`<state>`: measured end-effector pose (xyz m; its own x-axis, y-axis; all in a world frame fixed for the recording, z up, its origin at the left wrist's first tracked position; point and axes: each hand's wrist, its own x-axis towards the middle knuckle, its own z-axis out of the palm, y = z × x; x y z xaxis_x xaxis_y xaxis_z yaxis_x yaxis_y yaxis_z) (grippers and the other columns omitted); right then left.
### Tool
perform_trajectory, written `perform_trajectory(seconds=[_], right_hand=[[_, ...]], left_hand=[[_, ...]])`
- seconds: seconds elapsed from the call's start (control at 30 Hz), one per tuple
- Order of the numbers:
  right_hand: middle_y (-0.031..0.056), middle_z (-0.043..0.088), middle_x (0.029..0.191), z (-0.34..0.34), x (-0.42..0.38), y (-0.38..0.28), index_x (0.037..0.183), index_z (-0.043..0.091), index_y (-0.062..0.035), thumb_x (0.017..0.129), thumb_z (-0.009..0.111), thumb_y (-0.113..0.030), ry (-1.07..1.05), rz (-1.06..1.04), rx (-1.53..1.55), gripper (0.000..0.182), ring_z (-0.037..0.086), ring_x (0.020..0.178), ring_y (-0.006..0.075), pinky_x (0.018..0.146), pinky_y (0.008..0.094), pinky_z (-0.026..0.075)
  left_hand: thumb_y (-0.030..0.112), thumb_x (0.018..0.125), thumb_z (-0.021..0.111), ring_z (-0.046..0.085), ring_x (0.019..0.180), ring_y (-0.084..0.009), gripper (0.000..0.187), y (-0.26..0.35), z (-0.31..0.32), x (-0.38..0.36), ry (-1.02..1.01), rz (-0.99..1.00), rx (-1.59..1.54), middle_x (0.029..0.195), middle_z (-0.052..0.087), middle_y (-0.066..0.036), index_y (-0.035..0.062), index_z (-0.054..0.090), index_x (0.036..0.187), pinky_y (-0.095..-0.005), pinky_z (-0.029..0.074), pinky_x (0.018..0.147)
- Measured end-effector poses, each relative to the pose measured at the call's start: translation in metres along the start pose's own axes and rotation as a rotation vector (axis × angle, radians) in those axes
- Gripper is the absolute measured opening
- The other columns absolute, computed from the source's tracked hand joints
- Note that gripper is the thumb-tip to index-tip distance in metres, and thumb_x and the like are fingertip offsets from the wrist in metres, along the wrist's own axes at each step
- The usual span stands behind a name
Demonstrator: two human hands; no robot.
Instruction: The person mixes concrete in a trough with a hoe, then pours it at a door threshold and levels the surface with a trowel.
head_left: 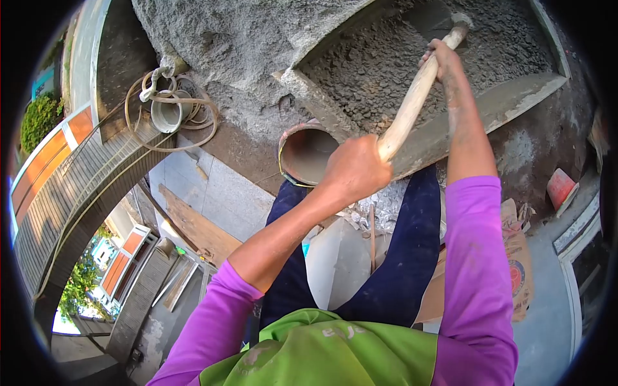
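Observation:
My left hand (358, 166) is closed around the lower end of a pale wooden handle (412, 106). Farther up, near the tool's head, my right hand (444, 59) grips the same handle. The grey metal blade (430, 20) at its far end rests in wet, lumpy mortar (367, 67), partly sunk in it. The mortar lies in a wooden-sided trough (515, 101). Just left of my left hand, an open bucket (309, 154) stands against the trough's near side.
A large heap of grey sand or cement (219, 58) lies left of the trough. A coiled hose (203, 122) surrounds a small pail (168, 116) at the left. At the right are a red bucket (562, 188) and a paper sack (517, 270). A wooden board (199, 225) lies lower left.

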<state>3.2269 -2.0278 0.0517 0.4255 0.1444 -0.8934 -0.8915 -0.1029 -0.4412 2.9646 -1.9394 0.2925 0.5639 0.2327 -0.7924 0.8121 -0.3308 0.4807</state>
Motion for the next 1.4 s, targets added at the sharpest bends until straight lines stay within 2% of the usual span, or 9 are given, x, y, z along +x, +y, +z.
perform_trajectory(seconds=[0.23, 0.5, 0.7, 0.8, 0.9, 0.97, 1.13, 1.27, 1.4], right_hand=[[0.0104, 0.053, 0.066, 0.061, -0.107, 0.17, 0.092, 0.053, 0.0038, 0.086, 0.059, -0.011, -0.045, 0.245, -0.055, 0.017, 0.056, 0.049, 0.0237, 0.045, 0.0421, 0.053], [0.0074, 0.05, 0.064, -0.018, -0.216, 0.141, 0.09, 0.053, -0.0007, 0.086, 0.061, -0.013, 0.07, 0.198, 0.06, 0.016, 0.053, 0.045, 0.0204, 0.04, 0.0409, 0.05], [0.0076, 0.052, 0.068, -0.046, -0.097, -0.043, 0.088, 0.053, 0.0015, 0.085, 0.061, -0.011, 0.117, -0.299, 0.111, 0.015, 0.054, 0.051, 0.0188, 0.045, 0.0371, 0.052], [0.0111, 0.052, 0.07, -0.034, 0.01, -0.099, 0.094, 0.049, 0.0056, 0.085, 0.061, -0.008, 0.125, -0.314, 0.189, 0.02, 0.055, 0.054, 0.0222, 0.049, 0.0404, 0.054], [0.014, 0.054, 0.071, 0.006, 0.038, -0.065, 0.098, 0.047, 0.0085, 0.085, 0.059, -0.005, 0.117, -0.201, 0.169, 0.022, 0.058, 0.055, 0.0249, 0.051, 0.0423, 0.057], [0.0083, 0.049, 0.067, 0.042, -0.005, -0.022, 0.091, 0.048, 0.0011, 0.084, 0.06, -0.008, 0.092, -0.135, 0.104, 0.016, 0.053, 0.054, 0.0218, 0.05, 0.0397, 0.052], [0.0117, 0.053, 0.065, 0.1, -0.058, 0.083, 0.092, 0.051, 0.0045, 0.081, 0.059, -0.006, 0.03, 0.098, 0.006, 0.018, 0.055, 0.046, 0.0244, 0.044, 0.0424, 0.054], [0.0088, 0.052, 0.067, 0.077, -0.117, 0.179, 0.09, 0.054, 0.0009, 0.088, 0.06, -0.017, -0.046, 0.246, 0.072, 0.019, 0.055, 0.05, 0.0223, 0.047, 0.0425, 0.054], [0.0079, 0.05, 0.065, 0.008, -0.197, 0.182, 0.09, 0.049, -0.0009, 0.084, 0.062, -0.014, 0.055, 0.243, 0.176, 0.019, 0.053, 0.046, 0.0212, 0.04, 0.0413, 0.049]], left_hand=[[0.019, 0.076, 0.069, 0.068, 0.078, -0.045, 0.027, -0.06, 0.013, -0.138, 0.026, -0.267, -0.041, 0.075, 0.065, -0.029, -0.0047, 0.061, 0.087, -0.0476, 0.054, 0.07], [0.016, 0.078, 0.07, 0.067, 0.069, -0.0452, 0.024, -0.062, 0.056, -0.22, -0.144, -0.162, -0.027, 0.07, 0.063, -0.028, -0.0026, 0.059, 0.088, -0.0472, 0.054, 0.06], [0.02, 0.076, 0.069, 0.066, 0.073, -0.0456, 0.027, 0.002, 0.037, -0.028, -0.019, 0.155, 0.076, 0.073, 0.065, -0.027, -0.0012, 0.061, 0.09, -0.051, 0.053, 0.069], [0.02, 0.075, 0.067, 0.067, 0.074, -0.0434, 0.027, 0.034, -0.002, 0.06, 0.043, 0.187, 0.045, 0.076, 0.066, -0.028, -0.0035, 0.062, 0.089, -0.0488, 0.052, 0.072], [0.019, 0.075, 0.066, 0.068, 0.073, -0.0421, 0.028, 0.011, -0.029, 0.06, 0.027, 0.137, 0.103, 0.076, 0.066, -0.028, -0.0056, 0.062, 0.088, -0.0476, 0.052, 0.07], [0.018, 0.076, 0.066, 0.068, 0.072, -0.0418, 0.027, -0.021, -0.024, 0.026, 0.049, 0.05, 0.063, 0.075, 0.065, -0.028, -0.0064, 0.062, 0.088, -0.0469, 0.052, 0.069], [0.016, 0.076, 0.066, 0.067, 0.071, -0.0416, 0.025, -0.061, -0.025, -0.067, 0.057, -0.176, -0.065, 0.074, 0.064, -0.028, -0.0062, 0.061, 0.087, -0.0456, 0.052, 0.066], [0.02, 0.076, 0.069, 0.067, 0.078, -0.0467, 0.027, -0.076, 0.001, -0.146, 0.024, -0.23, 0.13, 0.075, 0.065, -0.03, -0.0026, 0.061, 0.088, -0.0524, 0.054, 0.071], [0.015, 0.078, 0.07, 0.065, 0.074, -0.0475, 0.022, -0.094, 0.037, -0.205, -0.129, -0.155, 0.14, 0.073, 0.064, -0.028, -0.0002, 0.057, 0.086, -0.0518, 0.053, 0.065]])
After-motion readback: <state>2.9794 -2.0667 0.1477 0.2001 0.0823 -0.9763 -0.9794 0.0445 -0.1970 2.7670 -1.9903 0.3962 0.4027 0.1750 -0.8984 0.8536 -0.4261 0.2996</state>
